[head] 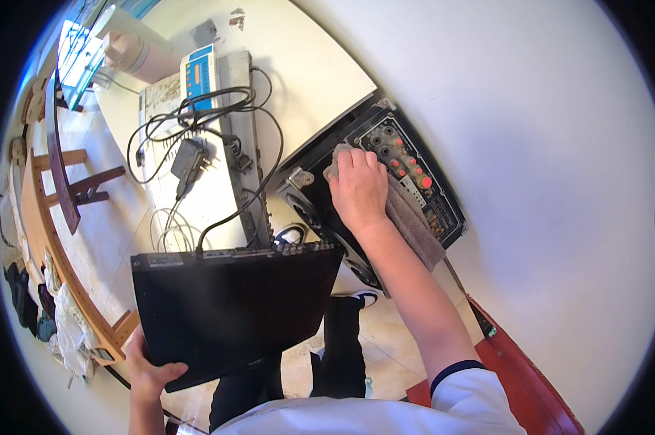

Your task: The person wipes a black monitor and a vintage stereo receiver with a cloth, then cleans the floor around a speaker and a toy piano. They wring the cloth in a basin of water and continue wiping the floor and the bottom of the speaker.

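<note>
My left hand (148,361) grips the lower left edge of a flat black electronic box (235,310), its thumb on the casing and a row of connectors along the far edge. My right hand (360,187) presses a grey-brown cloth (414,223) on the top of a black speaker cabinet (327,190). Beside the cloth, the speaker's control panel (409,157) has red knobs and sockets and looks dusty. A black cable runs from the box to a tangled coil (219,111) on a white metal case (208,190), where a black power adapter (189,163) also lies.
A blue and white box (200,76) lies on the metal case, near a pink jug (137,54) on a cream tabletop (306,70). Wooden furniture (50,217) and plastic bags (72,321) are at left. A red wooden piece (512,370) stands at lower right, by the white wall (550,163).
</note>
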`<state>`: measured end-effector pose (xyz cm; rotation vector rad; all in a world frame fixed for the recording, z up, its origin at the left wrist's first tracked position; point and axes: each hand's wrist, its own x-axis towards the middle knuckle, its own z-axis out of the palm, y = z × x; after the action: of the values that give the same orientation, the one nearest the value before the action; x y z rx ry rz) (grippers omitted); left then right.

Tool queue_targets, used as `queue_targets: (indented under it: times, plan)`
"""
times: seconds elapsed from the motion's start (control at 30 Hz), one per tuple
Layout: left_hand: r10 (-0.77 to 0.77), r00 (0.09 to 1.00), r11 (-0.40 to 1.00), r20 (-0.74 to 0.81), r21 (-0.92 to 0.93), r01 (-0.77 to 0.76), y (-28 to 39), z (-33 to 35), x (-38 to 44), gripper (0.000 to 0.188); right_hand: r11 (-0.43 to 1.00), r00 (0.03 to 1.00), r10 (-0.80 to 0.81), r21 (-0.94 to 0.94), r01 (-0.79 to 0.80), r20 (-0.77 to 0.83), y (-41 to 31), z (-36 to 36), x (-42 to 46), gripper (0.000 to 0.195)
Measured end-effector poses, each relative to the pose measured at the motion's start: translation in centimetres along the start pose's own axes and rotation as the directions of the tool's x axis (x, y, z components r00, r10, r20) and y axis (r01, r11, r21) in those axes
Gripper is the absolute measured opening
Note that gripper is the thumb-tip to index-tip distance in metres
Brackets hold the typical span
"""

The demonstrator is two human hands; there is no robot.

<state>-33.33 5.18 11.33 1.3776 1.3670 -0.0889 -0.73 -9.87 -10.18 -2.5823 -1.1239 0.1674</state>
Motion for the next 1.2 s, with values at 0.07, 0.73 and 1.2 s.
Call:
queue_targets:
  times: [0.07, 0.73, 1.2]
  plan:
    - [0.024, 1.000, 1.000, 0.006, 0.002, -0.024, 0.0, 0.2, -0.1, 0.076, 0.993, 0.989, -0.115, -0.014, 0.115, -0.088, 0.5, 0.7, -0.6, 0.021]
    - [-0.010, 1.000, 0.997, 0.014, 0.072, 0.009, 2.0, 1.0, -1.8, 0.076, 0.781, 0.877, -0.480, 0.459, 0.423, 0.010, -0.5, 2.1, -3.0, 0.012]
    - [-0.118, 0.986, 0.990, -0.121, -0.090, 0.108, 4.2, 2.3, -2.8, 0.095, 0.543, 0.633, 0.382, 0.391, -0.743, 0.673, 4.6, -6.7, -20.6, 0.023]
